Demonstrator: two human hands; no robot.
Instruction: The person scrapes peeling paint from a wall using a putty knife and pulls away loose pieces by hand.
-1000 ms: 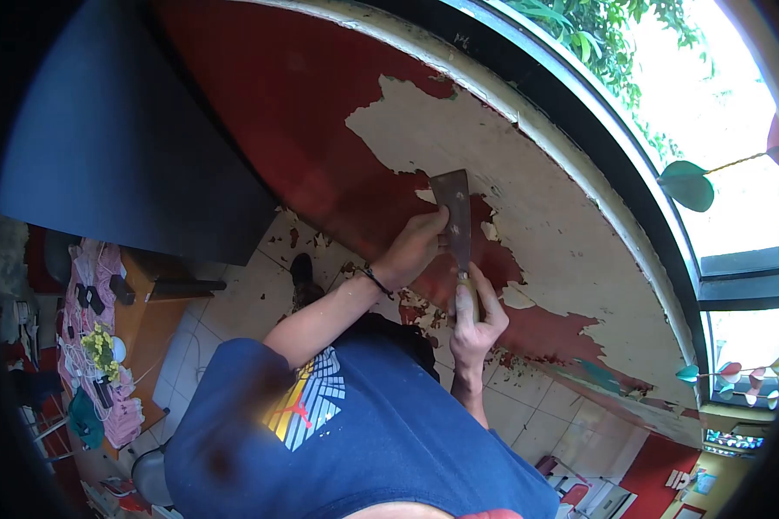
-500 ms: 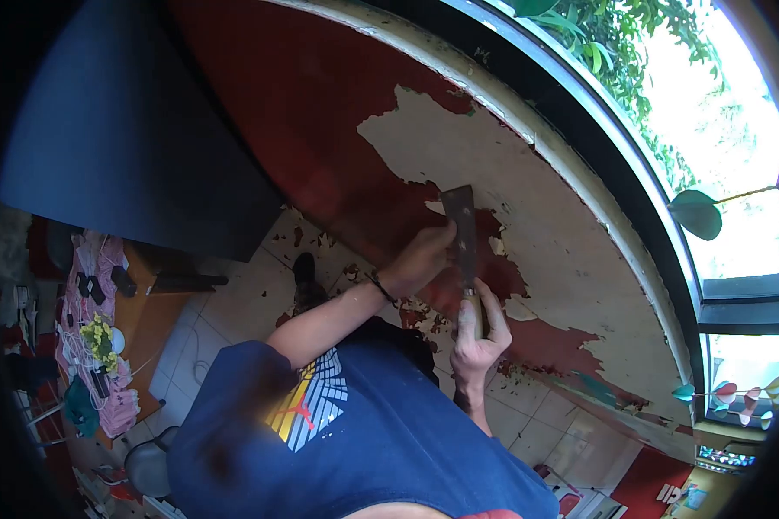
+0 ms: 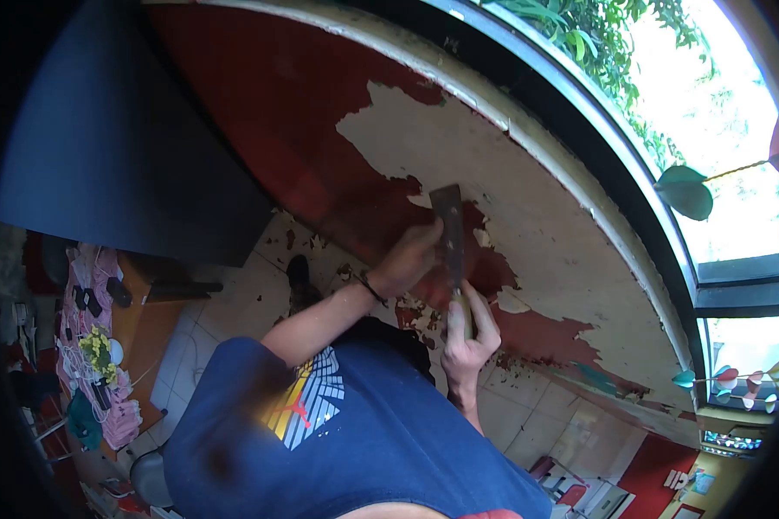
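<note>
My right hand [image 3: 467, 350] is wrapped round the handle of a paint scraper [image 3: 448, 227], its metal blade pointing up and away from me. With a dark band at the wrist, my left hand [image 3: 409, 259] is closed at the blade's left edge; its fingertips are partly hidden there. Behind the blade stands a low wall [image 3: 528, 225], part bare off-white and part covered in peeling red paint [image 3: 286, 112]. The blade lies over the ragged border between the two.
Paint flakes [image 3: 424, 324] litter the tiled floor [image 3: 242, 303]. A large dark panel [image 3: 121, 164] stands to the left, above a wooden table [image 3: 143, 320] with a pink cloth and cables. The window frame [image 3: 736, 281] runs along the wall's top, with hanging leaf-shaped decorations [image 3: 685, 192].
The view has shifted slightly, so the wall, scraper and hands appear a little further left. Both hands stay at the scraper, and its blade remains near the same paint edge.
</note>
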